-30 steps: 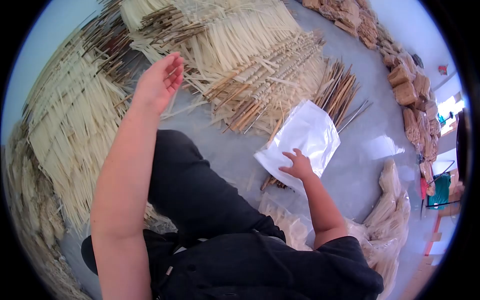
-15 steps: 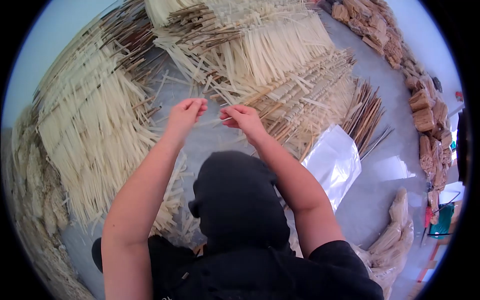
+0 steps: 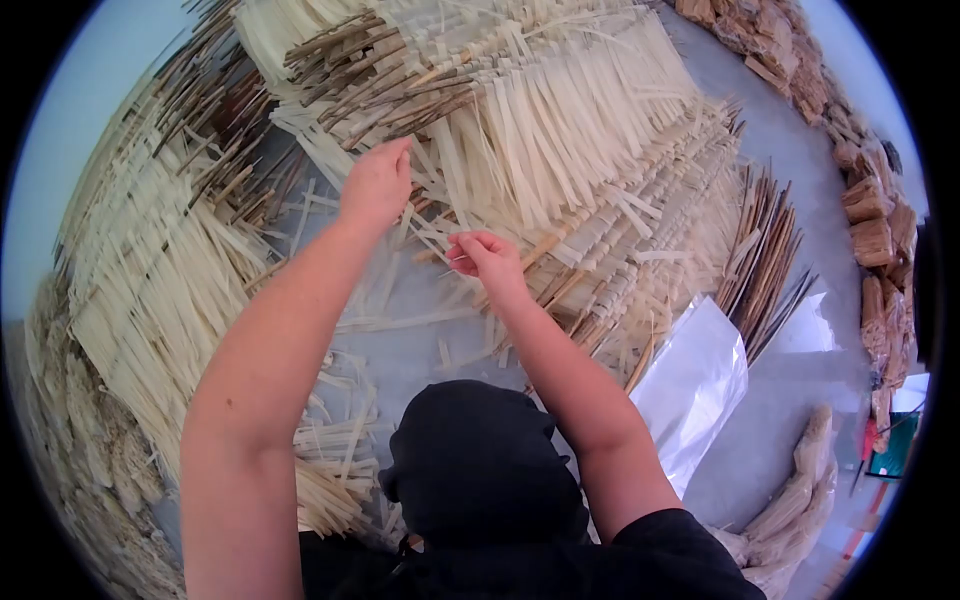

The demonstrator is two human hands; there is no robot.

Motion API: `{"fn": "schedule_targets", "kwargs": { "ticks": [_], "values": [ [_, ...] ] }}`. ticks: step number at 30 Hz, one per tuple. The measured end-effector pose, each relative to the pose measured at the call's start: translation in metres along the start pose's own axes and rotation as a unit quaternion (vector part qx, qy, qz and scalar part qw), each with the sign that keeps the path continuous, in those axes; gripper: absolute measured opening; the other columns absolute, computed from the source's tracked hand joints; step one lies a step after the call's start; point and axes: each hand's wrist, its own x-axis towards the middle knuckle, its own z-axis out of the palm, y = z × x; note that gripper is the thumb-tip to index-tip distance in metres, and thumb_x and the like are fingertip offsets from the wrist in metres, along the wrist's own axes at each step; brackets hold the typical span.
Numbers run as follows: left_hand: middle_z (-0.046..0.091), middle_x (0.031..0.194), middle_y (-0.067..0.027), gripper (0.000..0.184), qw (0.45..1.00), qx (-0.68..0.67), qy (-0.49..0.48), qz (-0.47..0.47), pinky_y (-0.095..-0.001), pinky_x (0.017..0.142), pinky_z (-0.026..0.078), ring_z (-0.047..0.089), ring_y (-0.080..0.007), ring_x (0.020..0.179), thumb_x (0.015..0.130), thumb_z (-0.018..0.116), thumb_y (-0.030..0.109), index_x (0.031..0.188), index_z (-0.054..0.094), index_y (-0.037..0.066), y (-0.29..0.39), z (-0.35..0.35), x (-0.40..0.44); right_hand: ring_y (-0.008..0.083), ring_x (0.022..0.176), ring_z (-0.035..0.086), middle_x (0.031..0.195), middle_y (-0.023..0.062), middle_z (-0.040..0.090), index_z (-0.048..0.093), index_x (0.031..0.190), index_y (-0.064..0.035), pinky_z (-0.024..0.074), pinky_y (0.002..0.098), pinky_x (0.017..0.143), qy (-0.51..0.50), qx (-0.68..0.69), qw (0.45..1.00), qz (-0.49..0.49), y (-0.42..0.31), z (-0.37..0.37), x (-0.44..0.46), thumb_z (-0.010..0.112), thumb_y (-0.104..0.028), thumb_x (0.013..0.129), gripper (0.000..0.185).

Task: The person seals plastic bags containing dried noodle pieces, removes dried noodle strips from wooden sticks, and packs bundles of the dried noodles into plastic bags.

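Curling our left hand point(image 3: 378, 187) nearer than our pinched right hand point(image 3: 488, 262) to sticks point(image 3: 420, 110) slanting away rightward, we cannot tell either's grasp.

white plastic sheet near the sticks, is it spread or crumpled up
Spread: the white plastic sheet shows a broad, shiny face beside the brown sticks.

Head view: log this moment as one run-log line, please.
left hand: near brown sticks, hold unclear | right hand: near pale strips, fingers curled, hold unclear | glossy white sheet: lying at right
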Motion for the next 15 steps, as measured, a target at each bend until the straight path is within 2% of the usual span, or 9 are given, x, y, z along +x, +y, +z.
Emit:
{"fn": "schedule_targets", "kwargs": {
  "ticks": [1, 2, 4, 5, 7, 11, 13, 14, 15],
  "values": [
    [0.061, 0.118, -0.0170, 0.032, 0.998, 0.046, 0.014, 0.035, -0.0423, 0.092, 0.046, 0.057, -0.0336, 0.109, 0.093, 0.045, 0.017, 0.119, 0.059, 0.004, -0.008, 0.007, 0.013, 0.0109, 0.069, 0.062, 0.083, 0.0058, 0.067, 0.068, 0.100, -0.0001, 0.0515, 0.0244, 0.068, 0.005, 0.014, 1.000, -0.002, 0.001, -0.002, 0.005, 0.057, -0.019, 0.093, 0.023],
    [0.061, 0.118, -0.0170, 0.032, 0.998, 0.046, 0.009, 0.035, -0.0423, 0.092, 0.046, 0.057, -0.0337, 0.109, 0.093, 0.045, 0.017, 0.119, 0.059, 0.004, -0.014, 0.014, 0.024, 0.0109, 0.069, 0.062, 0.083, 0.0058, 0.067, 0.068, 0.100, -0.0001, 0.0515, 0.0244, 0.068, 0.008, 0.016, 1.000, 0.002, 0.002, -0.005, 0.009, 0.057, -0.019, 0.093, 0.023],
    [0.055, 0.127, -0.0169, 0.035, 0.983, 0.134, 0.061, 0.112, -0.0427, 0.096, 0.044, 0.052, -0.0336, 0.116, 0.093, 0.044, 0.018, 0.123, 0.056, 0.004, -0.028, 0.027, 0.044, 0.0111, 0.070, 0.062, 0.084, 0.0059, 0.067, 0.068, 0.100, 0.0000, 0.0515, 0.0244, 0.068, 0.000, 0.018, 1.000, 0.002, 0.005, -0.013, 0.016, 0.057, -0.020, 0.094, 0.024],
    [0.055, 0.127, -0.0169, 0.035, 0.983, 0.131, 0.056, 0.113, -0.0427, 0.096, 0.044, 0.052, -0.0336, 0.116, 0.093, 0.044, 0.018, 0.123, 0.056, 0.004, -0.033, 0.032, 0.051, 0.0111, 0.070, 0.062, 0.084, 0.0059, 0.067, 0.068, 0.100, 0.0000, 0.0515, 0.0244, 0.068, 0.006, 0.020, 1.000, 0.005, 0.008, -0.019, 0.019, 0.057, -0.020, 0.094, 0.024],
    [0.051, 0.132, -0.0171, 0.037, 0.986, 0.152, -0.056, -0.036, -0.0433, 0.096, 0.043, 0.049, -0.0334, 0.119, 0.093, 0.047, 0.022, 0.123, 0.055, 0.003, -0.032, 0.038, 0.060, 0.0110, 0.075, 0.063, 0.085, 0.0049, 0.068, 0.068, 0.101, -0.0019, 0.0514, 0.0247, 0.075, 0.001, 0.037, 0.999, 0.005, 0.009, -0.030, 0.023, 0.058, -0.023, 0.094, 0.025],
    [0.051, 0.132, -0.0175, 0.036, 0.965, 0.235, -0.108, -0.041, -0.0424, 0.094, 0.044, 0.052, -0.0323, 0.116, 0.092, 0.049, 0.027, 0.119, 0.059, 0.005, 0.005, 0.037, 0.053, 0.0130, 0.080, 0.063, 0.092, 0.0063, 0.067, 0.065, 0.108, -0.0019, 0.0512, 0.0267, 0.078, 0.023, 0.031, 0.999, 0.004, -0.010, -0.049, 0.042, 0.058, -0.024, 0.094, 0.027],
    [0.063, 0.109, -0.0180, 0.035, 0.971, 0.172, -0.163, -0.008, -0.0392, 0.084, 0.049, 0.062, -0.0321, 0.097, 0.088, 0.058, 0.034, 0.106, 0.067, 0.007, 0.029, 0.037, 0.045, 0.0156, 0.085, 0.063, 0.099, 0.0081, 0.066, 0.059, 0.117, -0.0014, 0.0513, 0.0296, 0.081, 0.094, 0.063, 0.992, -0.054, -0.029, -0.055, 0.060, 0.059, -0.027, 0.093, 0.035],
    [0.063, 0.109, -0.0180, 0.035, 0.972, 0.172, -0.163, -0.007, -0.0392, 0.084, 0.049, 0.062, -0.0321, 0.097, 0.088, 0.058, 0.034, 0.106, 0.067, 0.007, 0.042, 0.036, 0.041, 0.0156, 0.085, 0.063, 0.099, 0.0081, 0.066, 0.059, 0.117, -0.0014, 0.0513, 0.0296, 0.081, 0.095, 0.063, 0.992, -0.054, -0.040, -0.058, 0.069, 0.059, -0.027, 0.093, 0.035],
    [0.065, 0.100, -0.0172, 0.032, 0.959, 0.142, -0.242, -0.034, -0.0397, 0.080, 0.050, 0.063, -0.0314, 0.091, 0.085, 0.061, 0.035, 0.098, 0.069, 0.007, 0.058, 0.034, 0.038, 0.0170, 0.086, 0.063, 0.101, 0.0095, 0.065, 0.056, 0.118, -0.0016, 0.0518, 0.0309, 0.080, 0.109, 0.068, 0.991, -0.046, -0.057, -0.060, 0.075, 0.060, -0.027, 0.092, 0.037]
  ]
}}
